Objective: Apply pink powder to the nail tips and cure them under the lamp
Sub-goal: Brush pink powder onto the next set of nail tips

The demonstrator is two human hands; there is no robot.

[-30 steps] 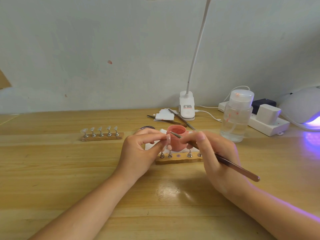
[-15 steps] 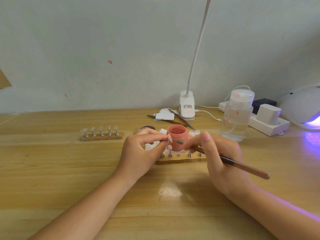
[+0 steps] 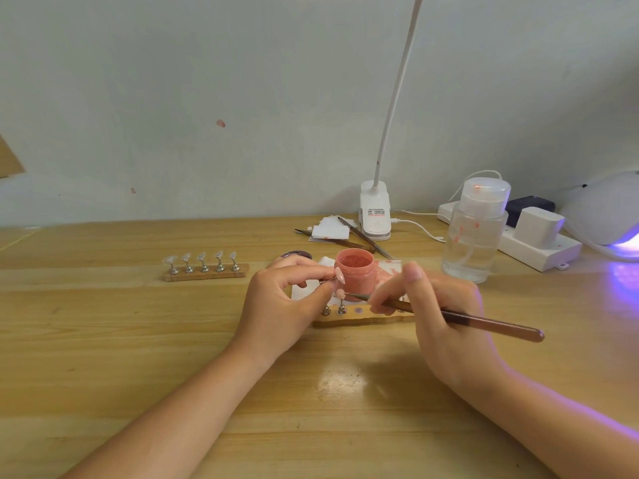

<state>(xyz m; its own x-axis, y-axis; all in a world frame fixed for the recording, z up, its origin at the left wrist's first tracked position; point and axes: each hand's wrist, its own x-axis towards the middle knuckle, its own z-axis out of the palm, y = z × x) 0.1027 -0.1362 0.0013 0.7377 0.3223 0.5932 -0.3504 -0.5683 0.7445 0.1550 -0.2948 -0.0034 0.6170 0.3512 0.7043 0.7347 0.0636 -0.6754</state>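
Note:
My left hand (image 3: 283, 305) pinches a small metal stand with a pink nail tip (image 3: 340, 274) on its end, held just left of the open jar of pink powder (image 3: 355, 275). In my right hand (image 3: 439, 312) I grip a brown brush (image 3: 484, 321), its thin tip pointing left, low in front of the jar. Below both hands lies a wooden holder (image 3: 359, 318) with a pink-tipped stand (image 3: 341, 302) still in it. The white curing lamp (image 3: 608, 209) glows purple at the far right.
A second wooden holder with several clear nail tips (image 3: 204, 267) sits to the left. A clear pump bottle (image 3: 475, 233), a white power strip (image 3: 532, 243), a clip desk lamp (image 3: 375, 216), white pads (image 3: 332, 229) and spare tools lie behind the jar.
The brush tip has come down from the jar's rim to low in front of the jar, and my right hand has shifted slightly right. My left hand still holds the tip.

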